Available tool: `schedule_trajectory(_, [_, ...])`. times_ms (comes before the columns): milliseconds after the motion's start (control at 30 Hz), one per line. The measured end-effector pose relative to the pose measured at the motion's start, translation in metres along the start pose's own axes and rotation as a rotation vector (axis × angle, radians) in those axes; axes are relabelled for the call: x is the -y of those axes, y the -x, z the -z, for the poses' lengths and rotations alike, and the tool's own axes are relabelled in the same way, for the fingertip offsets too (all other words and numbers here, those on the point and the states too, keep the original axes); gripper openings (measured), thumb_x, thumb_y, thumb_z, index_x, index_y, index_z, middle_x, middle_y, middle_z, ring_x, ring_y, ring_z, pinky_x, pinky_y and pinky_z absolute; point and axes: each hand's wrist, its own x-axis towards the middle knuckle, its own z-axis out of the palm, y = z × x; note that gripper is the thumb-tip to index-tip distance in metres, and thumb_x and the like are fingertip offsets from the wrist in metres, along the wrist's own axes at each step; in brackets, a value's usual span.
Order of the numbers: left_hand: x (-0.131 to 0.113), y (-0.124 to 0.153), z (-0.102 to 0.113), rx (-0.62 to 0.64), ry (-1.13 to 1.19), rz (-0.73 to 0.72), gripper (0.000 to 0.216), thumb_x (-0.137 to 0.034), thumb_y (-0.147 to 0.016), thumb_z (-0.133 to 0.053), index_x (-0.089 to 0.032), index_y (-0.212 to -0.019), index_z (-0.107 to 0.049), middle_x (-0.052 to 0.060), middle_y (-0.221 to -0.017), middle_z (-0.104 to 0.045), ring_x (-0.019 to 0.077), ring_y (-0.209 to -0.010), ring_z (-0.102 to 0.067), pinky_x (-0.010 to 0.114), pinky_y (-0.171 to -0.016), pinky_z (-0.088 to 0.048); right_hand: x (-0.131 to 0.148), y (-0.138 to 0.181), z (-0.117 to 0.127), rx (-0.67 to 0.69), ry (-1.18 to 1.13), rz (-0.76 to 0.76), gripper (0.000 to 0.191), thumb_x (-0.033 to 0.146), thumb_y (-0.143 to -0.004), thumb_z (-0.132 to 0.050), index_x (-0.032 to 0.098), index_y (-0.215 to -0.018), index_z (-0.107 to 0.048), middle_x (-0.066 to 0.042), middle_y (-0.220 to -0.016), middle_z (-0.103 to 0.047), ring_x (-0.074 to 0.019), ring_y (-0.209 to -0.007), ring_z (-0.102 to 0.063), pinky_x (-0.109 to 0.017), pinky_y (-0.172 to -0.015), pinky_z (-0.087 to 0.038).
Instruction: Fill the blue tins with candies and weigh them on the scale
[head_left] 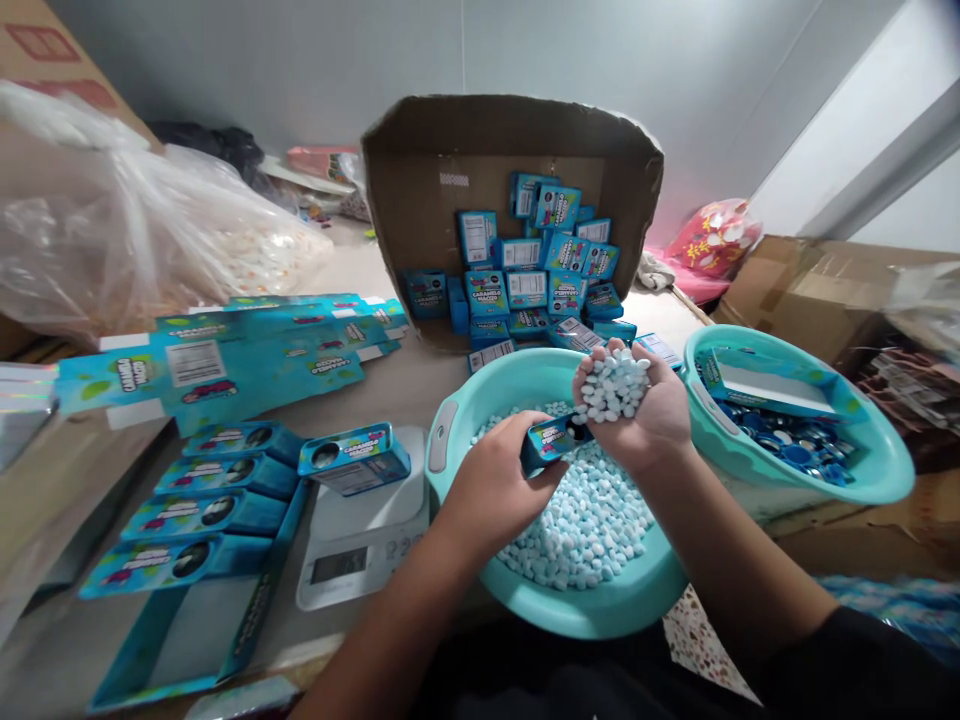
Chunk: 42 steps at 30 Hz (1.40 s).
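My left hand (491, 490) is closed round a small blue candy box (551, 440), held over a teal bowl (450, 455) of pale blue and white candies (585, 530). My right hand (645, 415) is cupped palm-up just above the box's open end, holding a heap of the same candies (613, 385). Both hands hover above the bowl's middle.
A white scale (352, 545) carries one filled blue box (354, 457). A blue display tray (202, 500) at the left holds several boxes. Flat blue cartons (225, 355) lie behind. A tipped cardboard box (517, 200) spills blue boxes. A second teal bowl (862, 480) sits right. A plastic bag (135, 230) lies far left.
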Motion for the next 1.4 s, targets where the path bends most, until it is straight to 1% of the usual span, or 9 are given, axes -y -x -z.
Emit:
schedule_trajectory(200, [0.0002,0.0017,0.0006,-0.015,0.003,-0.045,0.035,-0.026,-0.083,-0.071,-0.024,-0.117,-0.063,0.004,-0.115,-0.07,0.0241,-0.107,-0.065,0.036,-0.092,-0.051,0.0004,-0.0002,0.0011,0.016,0.024,-0.001,0.025,0.026,-0.097,-0.04,0.02,-0.082,-0.059,-0.002,-0.068,-0.068,-0.0153,-0.064,-0.068,-0.029,-0.062,-0.062])
schedule_trajectory(400, [0.0035,0.0016,-0.0015,-0.043,0.004,-0.078,0.039,-0.025,-0.083,-0.071,-0.024,-0.121,-0.062,0.004,-0.12,-0.069,0.0236,-0.111,-0.064,0.035,-0.095,-0.05,-0.0003,-0.0008,0.003,0.032,0.008,0.006,0.025,0.024,-0.096,-0.041,0.02,-0.078,-0.057,-0.001,-0.066,-0.066,-0.014,-0.064,-0.068,-0.028,-0.064,-0.062])
schedule_trajectory(667, [0.0018,0.0025,0.001,-0.029,0.016,-0.069,0.037,-0.029,-0.085,-0.071,-0.024,-0.121,-0.062,0.004,-0.119,-0.069,0.0233,-0.11,-0.064,0.036,-0.095,-0.05,-0.0009,0.0012,-0.0023,-0.013,0.056,-0.007,0.03,0.025,-0.096,-0.043,0.018,-0.069,-0.056,-0.002,-0.067,-0.067,-0.0139,-0.065,-0.068,-0.027,-0.062,-0.061])
schedule_trajectory(867, [0.0026,0.0034,0.0011,-0.054,0.028,-0.08,0.037,-0.028,-0.086,-0.071,-0.024,-0.122,-0.062,0.004,-0.121,-0.069,0.0229,-0.112,-0.063,0.035,-0.095,-0.05,-0.0021,0.0017,-0.0011,0.028,0.097,0.015,0.033,0.026,-0.096,-0.043,0.019,-0.068,-0.057,-0.001,-0.064,-0.065,-0.0136,-0.065,-0.067,-0.026,-0.063,-0.06])
schedule_trajectory(1067, [0.0041,0.0032,0.0007,-0.053,0.025,-0.095,0.038,-0.027,-0.086,-0.072,-0.024,-0.122,-0.062,0.005,-0.12,-0.069,0.0243,-0.111,-0.064,0.038,-0.096,-0.05,-0.0024,0.0034,0.0,0.058,0.125,0.021,0.033,0.026,-0.096,-0.042,0.018,-0.07,-0.061,-0.002,-0.062,-0.065,-0.0137,-0.064,-0.067,-0.026,-0.066,-0.061])
schedule_trajectory(1200, [0.0052,0.004,0.0003,-0.054,0.025,-0.104,0.038,-0.027,-0.085,-0.072,-0.024,-0.121,-0.062,0.004,-0.118,-0.069,0.0233,-0.109,-0.064,0.037,-0.094,-0.051,-0.0025,0.0018,0.0013,0.051,0.124,0.013,0.031,0.026,-0.094,-0.044,0.018,-0.069,-0.062,-0.002,-0.063,-0.066,-0.0141,-0.065,-0.067,-0.027,-0.067,-0.061])
schedule_trajectory(1400, [0.0069,0.0037,0.0,-0.068,0.035,-0.123,0.038,-0.027,-0.085,-0.072,-0.024,-0.122,-0.061,0.003,-0.118,-0.069,0.022,-0.109,-0.064,0.036,-0.094,-0.05,-0.0038,0.0005,0.0046,0.12,0.156,0.031,0.026,0.025,-0.09,-0.05,0.018,-0.07,-0.064,-0.001,-0.068,-0.067,-0.0136,-0.071,-0.069,-0.028,-0.074,-0.06])
